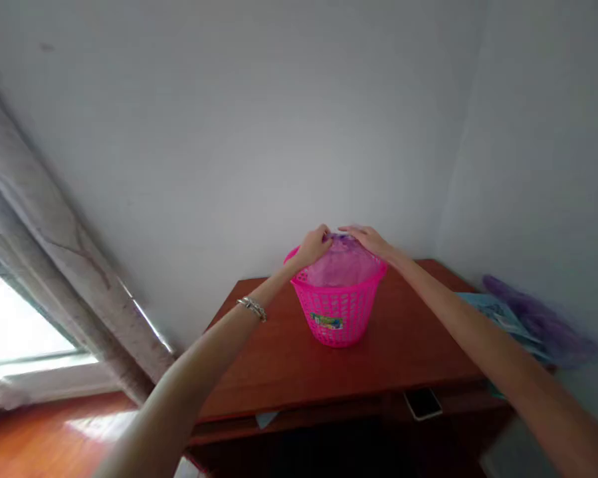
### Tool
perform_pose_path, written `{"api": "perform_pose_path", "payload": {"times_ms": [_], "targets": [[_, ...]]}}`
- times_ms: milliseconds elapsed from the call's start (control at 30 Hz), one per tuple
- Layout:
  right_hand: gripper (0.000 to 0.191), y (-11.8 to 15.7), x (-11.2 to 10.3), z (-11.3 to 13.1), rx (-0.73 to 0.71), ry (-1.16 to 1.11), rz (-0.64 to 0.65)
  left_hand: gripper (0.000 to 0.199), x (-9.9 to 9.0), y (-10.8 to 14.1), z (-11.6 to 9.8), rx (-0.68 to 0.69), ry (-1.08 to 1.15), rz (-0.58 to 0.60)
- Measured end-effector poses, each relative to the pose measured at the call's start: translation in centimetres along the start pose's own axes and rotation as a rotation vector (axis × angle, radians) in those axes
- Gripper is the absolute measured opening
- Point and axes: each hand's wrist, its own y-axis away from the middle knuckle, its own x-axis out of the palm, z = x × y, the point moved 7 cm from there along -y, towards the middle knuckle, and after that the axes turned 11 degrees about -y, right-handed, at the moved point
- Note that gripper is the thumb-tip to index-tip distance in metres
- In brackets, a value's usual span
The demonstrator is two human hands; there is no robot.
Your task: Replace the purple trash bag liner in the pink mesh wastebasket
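Note:
A pink plastic lattice basket point(336, 318) stands on the reddish-brown wooden table point(284, 372), with a colourful label on its front. Purple-pink cloth point(341, 264) fills it and bulges above the rim. My left hand point(313, 245) is curled at the near-left of the rim, its fingers closed on the cloth. Across the top, my right hand point(366, 241) lies on the cloth with its fingers stretched out. A silver chain bracelet point(252, 308) circles my left wrist.
A dark phone point(422, 403) lies on a ledge below the table's front edge. Pale blue papers point(498, 315) and a blurred purple item point(541, 322) are at the right, by the wall. Walls close the table's far side; a curtain and bright window are at the left.

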Motion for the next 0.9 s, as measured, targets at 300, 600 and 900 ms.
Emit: {"api": "perform_pose_path", "payload": {"times_ms": [300,600,900], "targets": [[0.062,0.7,-0.4,-1.0,0.173,-0.270,-0.059,0.026,0.5,0.2,0.3,-0.103,0.523,0.112],[0.054,1.1,0.9,-0.5,0.158,-0.065,0.276,0.023,0.2,0.6,1.7,-0.218,0.650,0.072],[0.033,1.3,-1.2,-1.5,0.275,-0.465,-0.023,0.035,-0.6,1.1,2.7,-0.103,0.606,0.161]]}}
